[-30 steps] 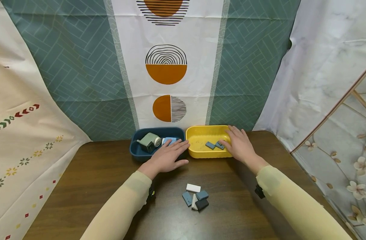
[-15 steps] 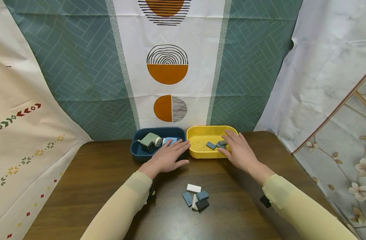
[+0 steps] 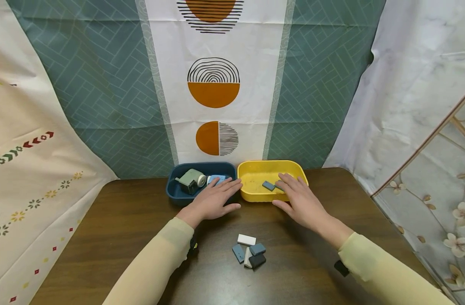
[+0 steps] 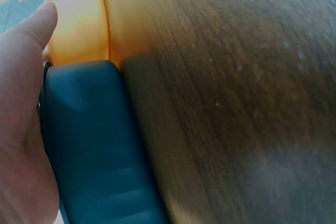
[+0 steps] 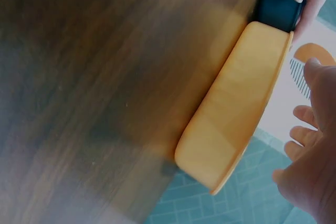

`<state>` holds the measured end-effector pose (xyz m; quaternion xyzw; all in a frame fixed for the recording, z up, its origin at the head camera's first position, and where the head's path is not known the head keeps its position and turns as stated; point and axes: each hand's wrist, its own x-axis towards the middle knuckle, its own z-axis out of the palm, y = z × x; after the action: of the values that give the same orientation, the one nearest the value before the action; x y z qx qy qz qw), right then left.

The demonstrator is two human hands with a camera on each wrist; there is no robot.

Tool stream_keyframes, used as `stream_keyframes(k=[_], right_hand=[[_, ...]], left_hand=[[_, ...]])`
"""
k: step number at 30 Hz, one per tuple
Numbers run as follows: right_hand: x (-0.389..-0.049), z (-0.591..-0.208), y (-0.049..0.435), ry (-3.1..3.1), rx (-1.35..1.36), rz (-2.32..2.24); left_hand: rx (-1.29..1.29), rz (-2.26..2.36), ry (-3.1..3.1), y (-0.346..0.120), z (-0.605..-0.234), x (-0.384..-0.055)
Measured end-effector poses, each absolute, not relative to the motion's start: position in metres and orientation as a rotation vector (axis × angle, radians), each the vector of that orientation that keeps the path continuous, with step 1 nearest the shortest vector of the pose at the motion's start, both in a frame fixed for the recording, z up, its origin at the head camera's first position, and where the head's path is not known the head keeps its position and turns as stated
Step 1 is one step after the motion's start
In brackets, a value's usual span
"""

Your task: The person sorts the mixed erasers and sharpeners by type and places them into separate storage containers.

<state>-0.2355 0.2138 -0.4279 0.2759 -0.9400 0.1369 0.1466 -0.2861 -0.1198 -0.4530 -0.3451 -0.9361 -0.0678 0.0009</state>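
Observation:
My left hand [image 3: 212,200] lies over the front right part of the dark blue bin [image 3: 173,195], its fingers straight and reaching to the yellow bin's left corner. Inside the blue bin are a grey-green boxy device [image 3: 190,179] with a small crank-like arm and a white round part, and a light blue block [image 3: 216,178]. My right hand [image 3: 302,204] hovers over the front right part of the yellow bin [image 3: 251,197], fingers loosely extended, nothing seen in its grasp. A small blue-grey block [image 3: 268,185] lies in that bin; another [image 3: 280,185] is partly hidden by the fingers.
On the brown table [image 3: 133,237], nearer to me, sits a small cluster of blocks: a white one [image 3: 246,239], a black one [image 3: 257,260], two blue-grey ones and a whitish one beneath. A patterned cloth [image 3: 312,106] hangs right behind the bins.
The right hand has drawn left and toward me from the yellow bin's right end, uncovering the far right rim and covering more of the blocks inside. The left hand has stayed put.

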Motion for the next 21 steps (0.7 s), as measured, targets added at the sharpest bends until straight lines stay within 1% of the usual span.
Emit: stream_keyframes(k=[7, 21], right_hand=[[-0.22, -0.429, 0.208, -2.718, 0.871, 0.387], [-0.191, -0.435, 0.191, -2.743, 1.115, 0.394]], left_hand=[[-1.069, -0.208, -2.944, -0.119, -0.453, -0.286], [-1.085, -0.203, -2.931, -0.12, -0.454, -0.286]])
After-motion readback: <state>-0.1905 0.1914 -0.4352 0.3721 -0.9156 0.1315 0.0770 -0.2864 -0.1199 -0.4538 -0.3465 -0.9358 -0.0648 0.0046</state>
